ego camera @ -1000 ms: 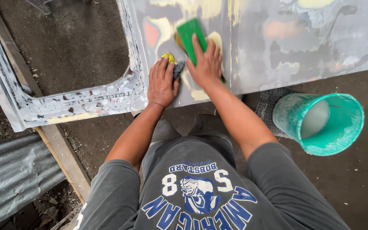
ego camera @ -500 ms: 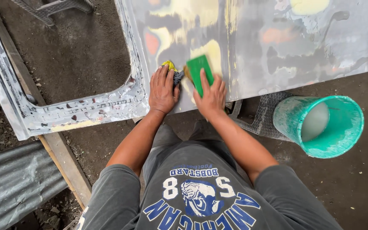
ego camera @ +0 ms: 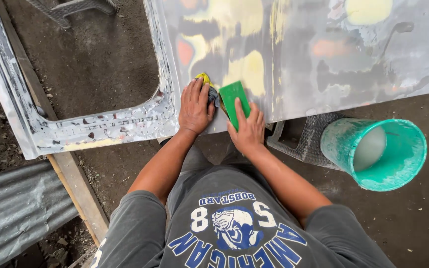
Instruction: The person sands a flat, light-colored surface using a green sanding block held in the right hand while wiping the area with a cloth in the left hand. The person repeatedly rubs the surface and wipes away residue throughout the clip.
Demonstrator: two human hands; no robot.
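Note:
A grey car door panel (ego camera: 323,54) lies flat, patched with yellow and red filler spots. My right hand (ego camera: 247,130) presses a green sanding block (ego camera: 233,99) onto the panel near its front edge. Beside it, my left hand (ego camera: 194,106) rests flat on the panel over a yellow and grey cloth (ego camera: 208,84), which shows only past my fingertips. The two hands lie close together, almost touching.
The door's window frame (ego camera: 100,126) opens to the left over dirt ground. A teal bucket (ego camera: 378,154) of cloudy water stands at the right. A mesh stand (ego camera: 309,141) sits under the panel. A wooden plank (ego camera: 75,183) and corrugated metal sheet (ego camera: 16,213) lie at lower left.
My right hand has drawn the green block back toward me along the panel, from the far yellow patch to the near edge. The left hand stayed on the cloth.

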